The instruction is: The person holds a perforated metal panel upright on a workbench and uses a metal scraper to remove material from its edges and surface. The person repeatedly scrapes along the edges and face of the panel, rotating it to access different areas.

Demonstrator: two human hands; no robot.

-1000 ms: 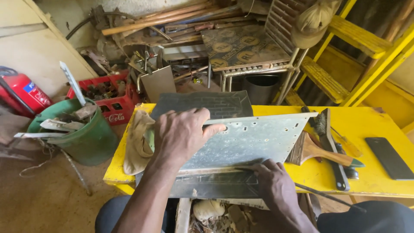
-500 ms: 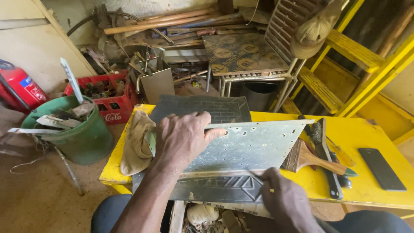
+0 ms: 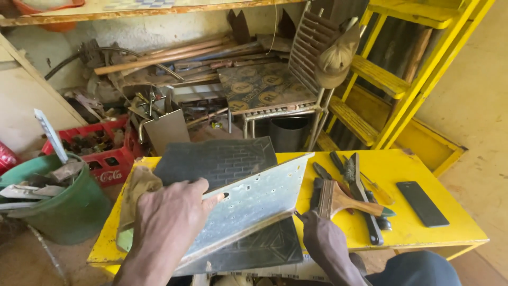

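Tilted now, the metal sheet has swung from lying flat across the yellow table to slanting up toward the far right, its near-left end low. Nearest the camera, the left hand lies spread on that sheet's near-left part, palm down, fingers pressing its surface rather than wrapped round it. The right hand is at the sheet's lower right edge; whether it grips the edge cannot be told. Under the sheet lies a dark rubber mat, and a tan cloth sits just left of the left hand. Right of the sheet rest a wooden-handled brush, 1 dark phone and some hand tools. Farther left stand a green bucket and a red crate.
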